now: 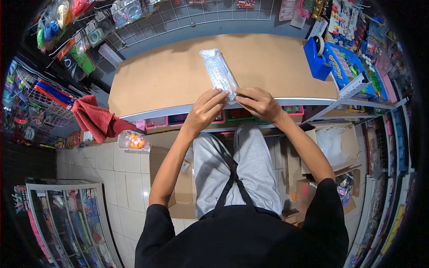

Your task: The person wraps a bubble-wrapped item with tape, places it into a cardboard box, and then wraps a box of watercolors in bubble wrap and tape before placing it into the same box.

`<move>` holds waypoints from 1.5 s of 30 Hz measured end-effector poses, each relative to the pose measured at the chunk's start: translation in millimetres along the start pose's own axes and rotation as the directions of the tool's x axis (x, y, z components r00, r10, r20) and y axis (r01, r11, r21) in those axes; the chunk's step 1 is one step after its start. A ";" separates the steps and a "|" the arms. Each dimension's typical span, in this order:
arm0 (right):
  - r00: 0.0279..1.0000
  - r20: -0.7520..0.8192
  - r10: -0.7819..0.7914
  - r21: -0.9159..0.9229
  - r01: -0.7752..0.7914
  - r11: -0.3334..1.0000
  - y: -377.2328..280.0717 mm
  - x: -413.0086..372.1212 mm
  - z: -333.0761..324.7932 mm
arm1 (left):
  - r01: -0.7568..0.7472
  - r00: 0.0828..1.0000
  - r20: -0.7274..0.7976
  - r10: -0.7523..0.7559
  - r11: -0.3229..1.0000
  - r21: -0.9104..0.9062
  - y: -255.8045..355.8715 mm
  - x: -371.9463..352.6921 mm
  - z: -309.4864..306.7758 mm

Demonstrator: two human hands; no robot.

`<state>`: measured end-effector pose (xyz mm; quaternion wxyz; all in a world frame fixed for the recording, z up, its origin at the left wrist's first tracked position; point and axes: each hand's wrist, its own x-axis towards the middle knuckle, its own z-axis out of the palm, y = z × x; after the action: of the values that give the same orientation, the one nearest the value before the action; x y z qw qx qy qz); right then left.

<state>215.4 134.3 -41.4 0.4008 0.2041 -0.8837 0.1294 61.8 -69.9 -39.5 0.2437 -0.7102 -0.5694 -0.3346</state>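
Note:
A long, clear plastic packet (218, 70) with pale, shiny contents lies on the tan shelf top (165, 76), its far end pointing away from me. What is inside cannot be made out. At its near end, close to the shelf's front edge, my left hand (206, 109) pinches the left side of the plastic. From the right, my right hand (260, 105) grips the same end between thumb and fingers. Both hands are closed, with the fingertips partly hiding the packet's near edge.
A blue tape dispenser (318, 60) stands at the shelf's right, beside a blue display box (346, 67). A red cloth (99, 119) hangs at the left corner. Below are orange balls in a bag (135, 141) and cardboard boxes (333, 145). Wire grids with hanging packets line the wall.

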 end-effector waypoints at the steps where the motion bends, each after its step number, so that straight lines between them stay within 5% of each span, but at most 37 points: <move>1: 1.000 -0.001 0.000 0.005 0.000 1.000 1.7 0.1 -1.1 | 0.000 1.000 -0.014 0.000 1.000 0.001 -0.5 -0.3 1.5; 13: 0.995 -0.097 0.034 0.073 -0.027 0.997 4.1 6.1 2.3 | 0.080 0.976 -0.198 -0.086 0.996 -0.035 0.6 -0.7 18.8; 20: 0.999 -0.028 0.043 0.050 -0.042 0.998 3.5 7.3 -1.5 | 0.042 0.981 -0.190 -0.035 0.999 0.033 0.7 8.3 15.7; 34: 0.973 -0.012 0.232 0.102 -0.230 0.968 -14.4 18.0 -17.5 | 0.214 0.953 -0.205 -0.224 0.974 -0.068 5.9 14.3 21.8; 39: 0.911 -0.187 0.368 0.007 -0.373 0.928 -0.5 13.0 -65.1 | 0.242 0.945 -0.217 -0.244 0.970 -0.038 7.0 11.7 24.3; 42: 0.728 -0.429 0.535 -0.011 -0.596 0.803 32.1 1.0 -128.2 | 0.244 0.937 -0.247 -0.248 0.969 -0.047 6.4 13.0 27.7; 44: 0.517 -0.572 0.637 0.093 -0.731 0.676 66.7 -11.0 -170.4 | 0.263 0.923 -0.271 -0.274 0.962 -0.075 9.1 16.3 26.4; 45: 0.519 -0.567 0.639 0.013 -0.770 0.637 88.3 -24.1 -191.3 | 0.272 0.918 -0.277 -0.284 0.959 -0.082 10.1 17.4 26.6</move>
<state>314.2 293.6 57.9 0.5575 -0.2682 -0.7530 0.2240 79.1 -41.7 -43.5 0.2587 -0.5714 -0.6160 -0.4766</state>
